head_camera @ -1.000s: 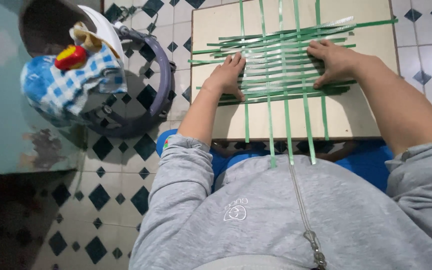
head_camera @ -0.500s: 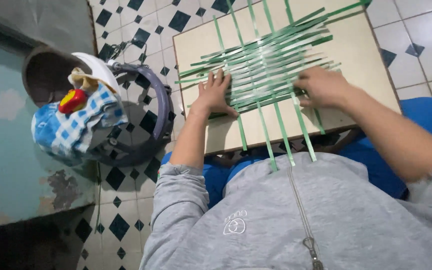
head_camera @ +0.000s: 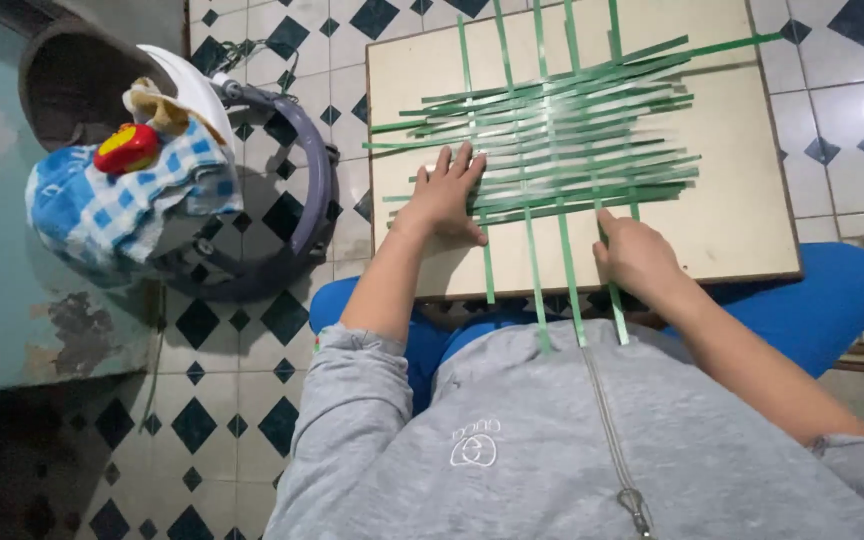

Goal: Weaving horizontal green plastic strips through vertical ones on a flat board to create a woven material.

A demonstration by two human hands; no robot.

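**Green strips, held flat on the board**

From here I see my left hand [head_camera: 449, 196] spread flat, fingers splayed, pressing on the left edge of the woven green strips [head_camera: 562, 140]; it grips nothing. My right hand [head_camera: 637, 258] sits at the near edge of the weave, fingers curled down over the strip ends; whether it pinches one I cannot tell. The weave lies on a pale square board [head_camera: 742, 220] across my lap, with upright strips hanging over the near edge.

To do this well, I judge the flat hand should keep the crossings pinned while the other nudges each strip snug (loose rows drift apart easily).

I can make out no packages or signs; to the left, a blue checked cloth [head_camera: 122, 215] and a small red toy [head_camera: 127, 148] rest on a dark round frame [head_camera: 307, 215] over the diamond-patterned floor tiles [head_camera: 192, 425].
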